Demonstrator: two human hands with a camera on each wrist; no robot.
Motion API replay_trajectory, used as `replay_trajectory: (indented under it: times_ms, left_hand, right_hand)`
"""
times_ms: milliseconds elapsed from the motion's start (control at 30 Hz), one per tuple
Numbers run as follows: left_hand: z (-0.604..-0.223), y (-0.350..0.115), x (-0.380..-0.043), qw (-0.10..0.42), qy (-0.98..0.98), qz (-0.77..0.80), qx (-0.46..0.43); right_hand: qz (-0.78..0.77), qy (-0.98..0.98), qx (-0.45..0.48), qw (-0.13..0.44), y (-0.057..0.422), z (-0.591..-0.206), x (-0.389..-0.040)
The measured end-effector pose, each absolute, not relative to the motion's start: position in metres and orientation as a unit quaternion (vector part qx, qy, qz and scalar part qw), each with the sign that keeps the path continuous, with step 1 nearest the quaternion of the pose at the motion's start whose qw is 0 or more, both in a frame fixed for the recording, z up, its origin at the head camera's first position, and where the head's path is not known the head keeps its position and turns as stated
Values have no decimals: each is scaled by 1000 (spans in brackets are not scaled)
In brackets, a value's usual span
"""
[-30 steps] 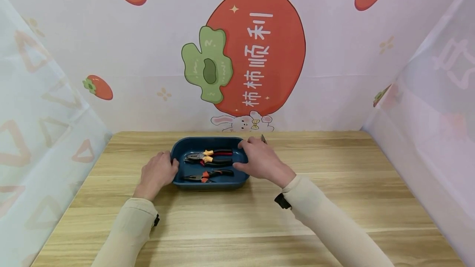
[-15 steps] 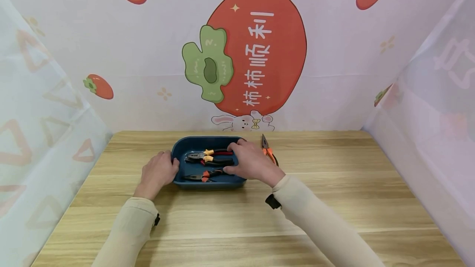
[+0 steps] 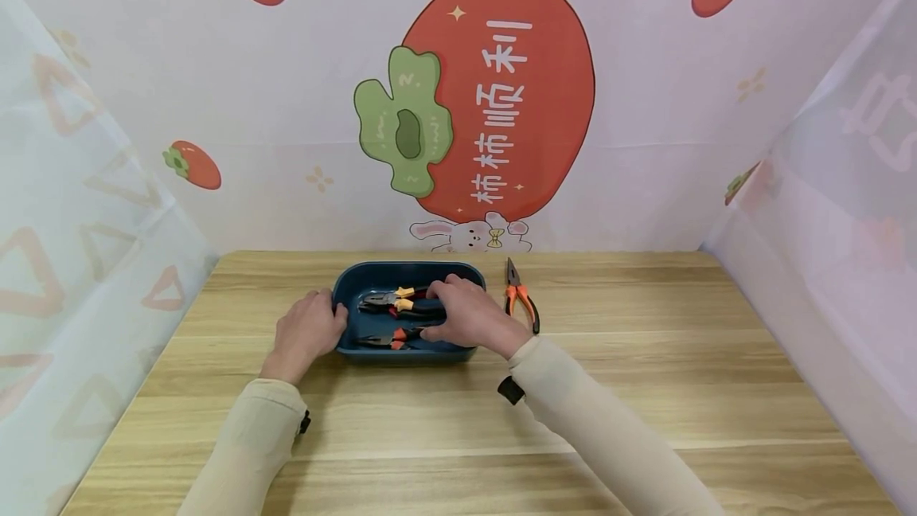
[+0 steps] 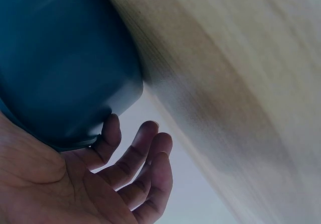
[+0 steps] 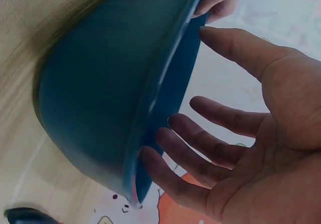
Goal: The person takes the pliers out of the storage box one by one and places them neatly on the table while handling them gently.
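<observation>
A dark blue plastic basin (image 3: 408, 358) stands on the table. Inside lie two pairs of pliers with yellow-and-black handles (image 3: 405, 306), side by side, and orange-and-black pliers (image 3: 390, 340) nearer the front. My left hand (image 3: 308, 333) grips the basin's left end; the left wrist view shows its fingers (image 4: 113, 133) outside the wall. Over the basin's right end hovers my right hand (image 3: 469, 313), hiding the plier handles beneath. Its fingers (image 5: 185, 158) are spread and hold nothing in the right wrist view. Orange-handled needle-nose pliers (image 3: 513, 291) lie on the table to the right.
The wood-grain table (image 3: 645, 388) extends right and front of the basin. A printed cloth wall (image 3: 286, 102) rises along the table's back edge, with more cloth panels at both sides.
My right hand has moved left from the basin's right rim to over the plier handles, uncovering the needle-nose pliers on the table. My left hand has kept its hold on the basin.
</observation>
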State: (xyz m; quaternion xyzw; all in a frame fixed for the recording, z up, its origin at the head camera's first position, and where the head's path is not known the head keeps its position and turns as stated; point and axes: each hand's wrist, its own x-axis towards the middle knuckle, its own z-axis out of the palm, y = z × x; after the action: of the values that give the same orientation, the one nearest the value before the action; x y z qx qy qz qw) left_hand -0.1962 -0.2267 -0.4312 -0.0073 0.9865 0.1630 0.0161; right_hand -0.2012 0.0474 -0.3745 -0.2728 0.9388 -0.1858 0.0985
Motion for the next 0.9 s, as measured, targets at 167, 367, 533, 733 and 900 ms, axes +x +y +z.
replay_trajectory:
  times_ms: [167,367,533,733,900]
  left_hand:
    - [-432,-227,-197,17,986,164,-9]
    - [-433,-227,-198,18,986,163,-10]
    - [-433,-227,-198,15,987,162,-8]
    - [-433,-227,-197,14,987,162,-8]
    - [-433,-226,-197,18,987,162,-13]
  right_hand:
    - [-173,942,-268,108,41,-378,-204]
    - [-165,941,-270,119,34,-381,-206]
    - [-160,940,-275,122,29,-385,-207]
    - [-156,939,-282,123,25,-390,-210]
    - [-162,935,-282,138,22,-394,-214]
